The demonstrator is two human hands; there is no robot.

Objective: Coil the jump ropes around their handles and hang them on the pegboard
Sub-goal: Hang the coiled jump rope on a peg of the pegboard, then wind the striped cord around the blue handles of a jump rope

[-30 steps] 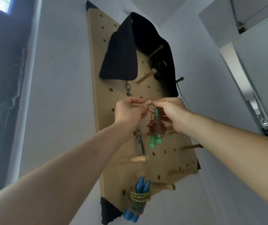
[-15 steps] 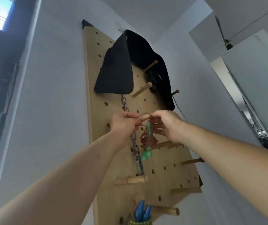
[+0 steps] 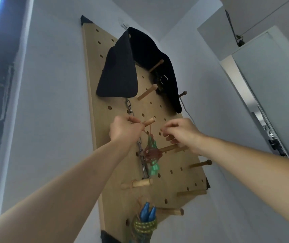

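We reach up with both arms to a wooden pegboard [image 3: 175, 176] fixed on a pale wall [image 3: 52, 120]. Our left hand [image 3: 125, 131] is closed just beside the tip of a wooden peg [image 3: 149, 121], its fingers [image 3: 136, 128] pinching a thin reddish loop of rope [image 3: 148, 132] that runs from the peg down to the bundle below. That bundle is a jump rope with green handles [image 3: 153, 155]: the reddish rope is wound around the middle of the two handles, and it hangs against the board under the peg, next to a metal chain [image 3: 141, 155]. Our right hand [image 3: 184, 135] sits a little to the right of the peg and apart from it, fingers loosely curled and half open; we cannot tell whether anything lies between them. Lower on the board a second jump rope with blue handles [image 3: 147, 214], wrapped in yellow-green rope, hangs by another peg. A dark cloth [image 3: 121, 72] is draped over the upper pegs.
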